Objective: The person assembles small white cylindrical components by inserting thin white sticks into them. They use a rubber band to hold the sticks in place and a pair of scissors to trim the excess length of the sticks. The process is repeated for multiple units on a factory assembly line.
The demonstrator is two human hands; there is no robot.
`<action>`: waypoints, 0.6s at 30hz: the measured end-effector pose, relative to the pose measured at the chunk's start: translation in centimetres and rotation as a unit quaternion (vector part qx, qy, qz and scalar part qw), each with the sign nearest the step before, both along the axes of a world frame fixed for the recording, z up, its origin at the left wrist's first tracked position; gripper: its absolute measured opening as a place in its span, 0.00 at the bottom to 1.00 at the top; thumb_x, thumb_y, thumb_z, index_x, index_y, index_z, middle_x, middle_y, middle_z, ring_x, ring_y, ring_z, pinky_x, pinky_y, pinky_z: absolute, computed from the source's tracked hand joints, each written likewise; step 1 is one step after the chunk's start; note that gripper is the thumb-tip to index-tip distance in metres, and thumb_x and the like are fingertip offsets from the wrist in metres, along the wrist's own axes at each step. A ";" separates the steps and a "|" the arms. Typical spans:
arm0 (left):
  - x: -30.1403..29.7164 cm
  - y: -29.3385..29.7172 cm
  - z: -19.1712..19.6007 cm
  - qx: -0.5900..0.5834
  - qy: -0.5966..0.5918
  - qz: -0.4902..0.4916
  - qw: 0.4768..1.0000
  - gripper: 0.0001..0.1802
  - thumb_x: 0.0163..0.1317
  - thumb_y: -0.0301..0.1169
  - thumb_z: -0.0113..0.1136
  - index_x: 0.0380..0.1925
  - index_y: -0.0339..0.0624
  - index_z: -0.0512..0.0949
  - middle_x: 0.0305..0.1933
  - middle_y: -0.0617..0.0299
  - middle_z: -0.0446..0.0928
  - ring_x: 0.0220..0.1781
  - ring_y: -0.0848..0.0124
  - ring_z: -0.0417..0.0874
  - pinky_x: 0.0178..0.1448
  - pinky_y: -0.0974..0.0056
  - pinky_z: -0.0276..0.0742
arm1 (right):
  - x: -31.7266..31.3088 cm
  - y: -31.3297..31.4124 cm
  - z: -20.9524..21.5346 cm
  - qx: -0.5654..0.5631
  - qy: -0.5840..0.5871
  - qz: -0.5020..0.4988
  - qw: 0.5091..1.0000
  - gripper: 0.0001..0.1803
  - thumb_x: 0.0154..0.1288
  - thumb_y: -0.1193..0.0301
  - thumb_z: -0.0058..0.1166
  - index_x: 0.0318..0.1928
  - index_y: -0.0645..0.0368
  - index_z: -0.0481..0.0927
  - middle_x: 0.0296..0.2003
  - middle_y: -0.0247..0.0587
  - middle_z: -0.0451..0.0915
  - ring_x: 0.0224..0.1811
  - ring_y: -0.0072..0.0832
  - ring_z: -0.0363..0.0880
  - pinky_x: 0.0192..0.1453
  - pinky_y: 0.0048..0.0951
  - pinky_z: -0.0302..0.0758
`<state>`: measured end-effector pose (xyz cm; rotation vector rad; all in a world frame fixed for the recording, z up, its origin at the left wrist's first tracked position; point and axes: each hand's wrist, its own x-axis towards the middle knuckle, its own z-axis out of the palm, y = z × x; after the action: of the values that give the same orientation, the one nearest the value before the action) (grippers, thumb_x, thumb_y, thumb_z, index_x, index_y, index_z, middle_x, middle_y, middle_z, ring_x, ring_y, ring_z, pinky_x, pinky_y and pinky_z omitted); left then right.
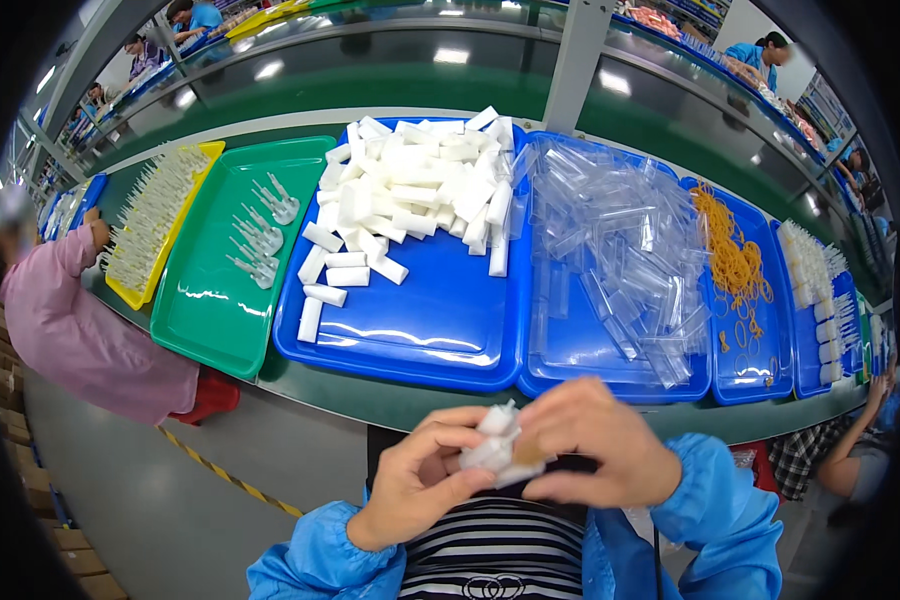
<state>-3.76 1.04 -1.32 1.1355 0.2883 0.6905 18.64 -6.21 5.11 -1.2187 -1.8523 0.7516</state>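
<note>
In front of my striped top, my left hand (425, 475) is closed around a small bundle of white block-like pieces (490, 455). A pale, clear-looking tip pokes up from its top. My right hand (605, 445) is at the bundle's right side, its fingers curled and smeared by motion. Whether it holds anything does not show. Beyond my hands stands a blue tray (410, 345) heaped with white rectangular blocks (420, 190). To its right, a second blue tray (570, 365) carries clear plastic sleeves (630, 250). Orange rubber bands (735, 245) lie in the tray after that.
Left of the blocks, a green tray (205, 320) holds several clear pronged pieces (260, 240), beside a yellow tray (150, 225) of upright thin parts. A person in pink (80, 310) works at far left. White bundles (820, 290) fill trays at right. A metal post (578, 70) rises behind.
</note>
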 end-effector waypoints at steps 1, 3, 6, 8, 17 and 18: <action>0.0 0.0 -0.2 0.021 0.005 0.038 0.999 0.19 0.61 0.13 0.62 0.53 0.30 0.75 0.67 0.46 0.65 0.68 0.57 0.72 0.70 0.52 0.76 | 0.7 0.9 -0.1 0.027 -0.004 -0.012 1.000 0.15 0.54 0.73 0.70 0.43 0.57 0.82 0.48 0.37 0.82 0.51 0.36 0.77 0.55 0.37 0.70; 0.0 0.5 0.8 0.049 0.039 0.080 0.995 0.18 0.62 0.13 0.62 0.53 0.28 0.77 0.66 0.44 0.68 0.66 0.56 0.75 0.67 0.54 0.79 | 2.6 2.7 -0.3 0.050 -0.132 -0.090 0.986 0.14 0.57 0.74 0.64 0.46 0.57 0.82 0.48 0.37 0.82 0.52 0.35 0.78 0.55 0.34 0.71; 0.3 1.0 1.3 0.047 0.055 0.107 0.992 0.17 0.63 0.14 0.62 0.53 0.28 0.78 0.66 0.42 0.69 0.65 0.55 0.76 0.66 0.54 0.80 | 3.7 5.1 -0.7 0.173 -0.385 -0.075 0.903 0.15 0.60 0.73 0.56 0.49 0.58 0.81 0.43 0.36 0.82 0.49 0.33 0.78 0.55 0.33 0.72; 0.5 1.0 1.4 0.040 0.068 0.119 0.990 0.17 0.63 0.15 0.62 0.53 0.28 0.78 0.66 0.42 0.69 0.65 0.55 0.76 0.66 0.54 0.80 | 3.2 5.3 -0.6 0.165 -0.443 -0.064 0.879 0.17 0.60 0.72 0.54 0.50 0.60 0.80 0.39 0.35 0.80 0.46 0.31 0.78 0.53 0.32 0.72; 1.0 0.8 0.9 0.058 0.071 0.163 0.982 0.16 0.63 0.16 0.63 0.51 0.29 0.80 0.66 0.43 0.69 0.65 0.57 0.77 0.65 0.56 0.80 | 3.4 4.4 -1.3 0.150 -0.441 -0.027 0.884 0.18 0.59 0.72 0.53 0.51 0.62 0.78 0.33 0.35 0.76 0.39 0.30 0.77 0.44 0.31 0.73; 1.1 0.8 1.1 0.061 0.076 0.163 0.982 0.16 0.62 0.15 0.63 0.51 0.29 0.80 0.66 0.43 0.69 0.64 0.57 0.77 0.65 0.56 0.80 | 3.5 4.2 -1.4 0.146 -0.438 -0.031 0.887 0.18 0.59 0.72 0.53 0.50 0.63 0.78 0.33 0.35 0.76 0.39 0.30 0.77 0.43 0.31 0.73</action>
<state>-2.69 1.82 -0.21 1.2751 0.5773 0.9199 22.11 -1.99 3.73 -1.5324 -2.4890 -0.1951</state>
